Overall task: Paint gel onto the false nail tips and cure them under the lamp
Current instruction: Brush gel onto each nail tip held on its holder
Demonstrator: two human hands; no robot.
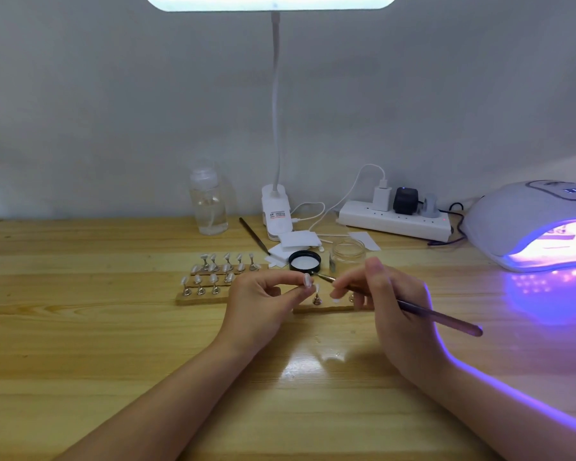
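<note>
at the middle of the pale, glossy wooden table (113, 344), the left hand (263, 304) has its fingers curled, pinching a small nail tip (307, 280) between thumb and fingertip. the right hand (383, 301) grips a slim purple-handled brush (439, 316), its metal ferrule and fine point aimed left toward that tip; whether the bristles touch it cannot be told. just beyond the fingers lies a short wooden strip (326, 308) with little metal stands, one of them carrying another pale tip (317, 288).

left of the hands, two longer wooden strips (200, 296) hold rows of small silver stands topped with translucent, oval nail tips. farther back sit a round black lid (305, 261) with a white inside and a squat clear glass jar (347, 252), with white square pads (296, 242) beside them and a thin dark tool (253, 235) lying at a slant.

at the far right, a domed white curing lamp (529, 224) glows violet from its mouth, throwing purple light across the table and along the right forearm. by the far wall stand a clear plastic bottle (208, 207), a white clip-on desk lamp (275, 128) on a bendy neck, and a white power strip (393, 221) with plugs in it.
</note>
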